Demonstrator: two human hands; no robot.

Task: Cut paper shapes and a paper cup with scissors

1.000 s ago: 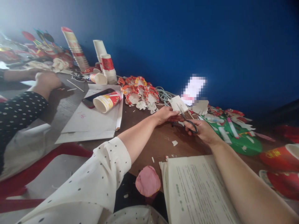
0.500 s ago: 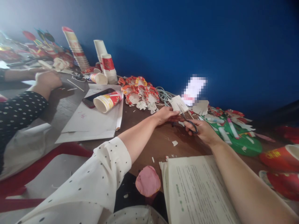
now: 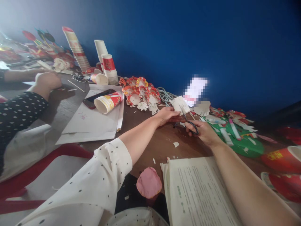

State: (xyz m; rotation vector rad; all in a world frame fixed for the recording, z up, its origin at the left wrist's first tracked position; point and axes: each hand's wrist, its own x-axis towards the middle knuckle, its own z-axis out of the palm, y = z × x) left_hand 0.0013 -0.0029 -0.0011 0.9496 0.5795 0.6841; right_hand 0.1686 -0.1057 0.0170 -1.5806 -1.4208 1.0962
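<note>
Between the thumb and fingers of my left hand (image 3: 167, 115) is a piece of white paper (image 3: 179, 104), held up over the brown table. My right hand (image 3: 202, 131) is closed round the dark handles of a pair of scissors (image 3: 193, 125). The scissor blades point up and left and meet the lower right edge of the paper; whether they are fully closed is hard to see. Small white scraps (image 3: 176, 144) lie on the table below my hands.
Cut paper-cup flowers (image 3: 142, 92) are heaped behind my left hand. A green sheet (image 3: 252, 146) with glue sticks and scraps lies right. An open book (image 3: 197, 188) is in front. Left are a paper cup (image 3: 105, 104), stacked cups (image 3: 78, 51) and another person's hand (image 3: 48, 81).
Almost nothing differs. The scissor handles and my right hand have shifted very slightly; the paper stays in my left hand.
</note>
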